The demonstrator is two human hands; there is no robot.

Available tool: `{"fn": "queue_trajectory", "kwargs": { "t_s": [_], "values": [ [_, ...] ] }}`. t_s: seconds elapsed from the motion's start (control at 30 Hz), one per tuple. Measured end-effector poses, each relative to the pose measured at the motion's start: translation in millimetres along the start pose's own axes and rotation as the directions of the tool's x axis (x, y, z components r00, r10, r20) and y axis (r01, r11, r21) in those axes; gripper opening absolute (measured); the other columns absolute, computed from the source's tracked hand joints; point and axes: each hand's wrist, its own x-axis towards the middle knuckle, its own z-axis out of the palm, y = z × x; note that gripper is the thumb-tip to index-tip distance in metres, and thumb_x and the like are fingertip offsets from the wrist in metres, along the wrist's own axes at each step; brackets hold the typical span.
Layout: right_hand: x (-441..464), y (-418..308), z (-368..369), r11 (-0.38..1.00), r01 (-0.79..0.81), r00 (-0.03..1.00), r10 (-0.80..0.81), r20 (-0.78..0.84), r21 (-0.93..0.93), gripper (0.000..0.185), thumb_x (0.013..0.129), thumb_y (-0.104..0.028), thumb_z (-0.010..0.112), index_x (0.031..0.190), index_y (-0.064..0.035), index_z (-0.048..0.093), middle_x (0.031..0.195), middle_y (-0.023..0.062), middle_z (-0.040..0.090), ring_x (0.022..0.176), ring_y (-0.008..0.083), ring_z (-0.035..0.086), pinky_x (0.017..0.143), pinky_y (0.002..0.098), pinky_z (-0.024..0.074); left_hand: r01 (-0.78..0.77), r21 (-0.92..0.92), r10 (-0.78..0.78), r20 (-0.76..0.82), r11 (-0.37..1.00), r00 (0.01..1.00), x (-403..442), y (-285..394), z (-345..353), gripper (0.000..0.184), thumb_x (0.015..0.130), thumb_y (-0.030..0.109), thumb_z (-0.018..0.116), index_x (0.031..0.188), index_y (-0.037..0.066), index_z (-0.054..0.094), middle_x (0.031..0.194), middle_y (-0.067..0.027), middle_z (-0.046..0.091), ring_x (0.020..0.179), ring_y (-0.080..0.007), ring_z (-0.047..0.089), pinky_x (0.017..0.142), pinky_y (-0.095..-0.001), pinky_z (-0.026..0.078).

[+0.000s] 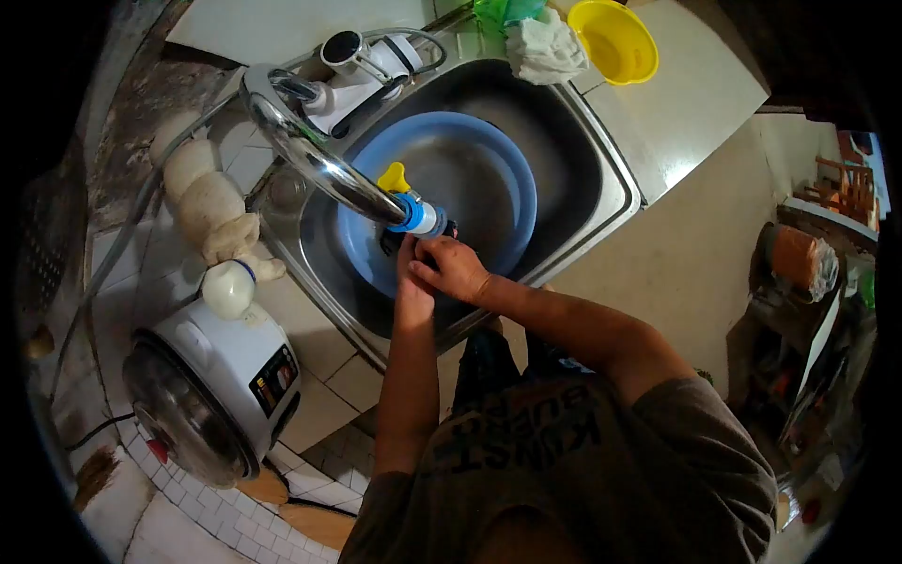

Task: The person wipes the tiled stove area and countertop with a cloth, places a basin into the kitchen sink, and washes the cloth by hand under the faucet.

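My left hand and my right hand are together under the spout of the chrome faucet, over a blue basin. The fingers of both are curled around something dark, mostly hidden by the hands and the spout; its kind I cannot make out. Black parts of it show on either side of the spout tip, with a little red at the right. A blue and white fitting ends the spout, and a yellow tap handle sticks up beside it. The basin stands in a steel sink.
Left of the sink are a white rice cooker with a dark lid and a white round-ended object. A yellow bowl and a crumpled white cloth lie at the sink's far right corner. A faucet control sits behind the sink.
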Motion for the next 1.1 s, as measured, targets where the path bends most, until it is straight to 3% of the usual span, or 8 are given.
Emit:
{"fn": "queue_trajectory", "kwargs": {
  "t_s": [0.13,0.2,0.23,0.3,0.63,0.83,1.0,1.1],
  "values": [
    [-1,0,-2,1.0,-0.017,1.0,0.017,-0.004,0.011,0.025,0.078,-0.028,0.059,0.087,-0.0053,0.054,0.088,0.0132,0.057,0.085,0.032,0.056,0.075,0.0398,0.0454,0.013,0.066,-0.01,-0.042,0.998,0.999,11,-5,-16,0.032,0.091,0.03,0.036,0.081,0.006,0.055,0.082,-0.0086,0.058,0.079,-0.0221,0.058,0.076,-0.0362,0.046],
    [-2,1,-3,0.999,-0.031,0.999,0.032,-0.006,0.013,0.025,0.077,-0.028,0.059,0.087,-0.0053,0.054,0.088,0.0132,0.057,0.085,0.0322,0.056,0.075,0.0399,0.0454,0.058,-0.032,-0.058,0.004,0.998,0.998,13,-6,-22,0.034,0.092,0.032,0.035,0.102,0.007,0.055,0.093,-0.0072,0.059,0.087,-0.0223,0.057,0.086,-0.0381,0.045],
    [-2,1,-3,0.999,-0.04,0.999,0.04,-0.002,0.021,0.025,0.077,-0.028,0.06,0.086,-0.0052,0.054,0.088,0.0132,0.057,0.085,0.0323,0.056,0.075,0.0399,0.0454,0.059,-0.031,-0.059,0.003,0.998,0.998,14,-7,-21,0.034,0.092,0.032,0.035,0.102,0.007,0.055,0.093,-0.0072,0.059,0.087,-0.0223,0.057,0.086,-0.0381,0.045],
    [-2,3,-2,0.998,-0.049,0.999,0.049,0.002,0.03,0.025,0.077,-0.028,0.06,0.085,-0.0052,0.054,0.088,0.0132,0.057,0.086,0.0324,0.056,0.075,0.0399,0.0454,0.051,-0.002,-0.051,-0.073,0.999,0.996,15,-10,-17,0.033,0.092,0.031,0.036,0.079,0.006,0.055,0.081,-0.0083,0.06,0.078,-0.022,0.058,0.078,-0.0367,0.046],
    [-1,9,-3,1.0,-0.02,0.999,0.02,-0.025,0.016,0.023,0.078,-0.027,0.06,0.084,-0.0049,0.055,0.084,0.0154,0.058,0.079,0.0323,0.057,0.073,0.0388,0.0466,0.0,-0.088,-0.001,-0.007,0.996,1.0,16,-13,-15,0.03,0.091,0.03,0.042,0.079,0.007,0.056,0.083,-0.0075,0.061,0.08,-0.0208,0.059,0.08,-0.0365,0.045],
    [0,13,0,0.999,-0.051,0.998,0.052,-0.03,0.018,0.025,0.077,-0.027,0.06,0.086,-0.0039,0.056,0.085,0.0161,0.058,0.08,0.0328,0.057,0.073,0.039,0.0465,0.096,0.034,-0.092,-0.09,0.995,0.992,32,-17,-51,0.027,0.09,0.029,0.043,0.078,0.008,0.056,0.081,-0.0057,0.06,0.079,-0.0188,0.058,0.076,-0.0335,0.046],
    [-1,10,-4,0.996,-0.076,0.997,0.075,0.009,0.042,0.025,0.077,-0.027,0.06,0.085,-0.0029,0.056,0.085,0.0164,0.059,0.081,0.0327,0.057,0.074,0.0386,0.0464,0.044,0.044,-0.041,-0.063,0.998,0.997,48,-23,-88,0.026,0.093,0.031,0.039,0.103,0.011,0.052,0.093,-0.0063,0.055,0.084,-0.0215,0.056,0.077,-0.0368,0.045],
    [-1,11,-3,0.996,-0.084,0.996,0.084,0.023,0.035,0.025,0.078,-0.027,0.059,0.085,-0.0026,0.056,0.084,0.0165,0.059,0.08,0.0326,0.057,0.073,0.0379,0.0464,0.12,0.067,-0.118,-0.031,0.991,0.992,56,-25,-100,0.027,0.094,0.031,0.036,0.106,0.011,0.049,0.094,-0.0065,0.054,0.085,-0.0215,0.055,0.077,-0.036,0.045]
  ]
}}
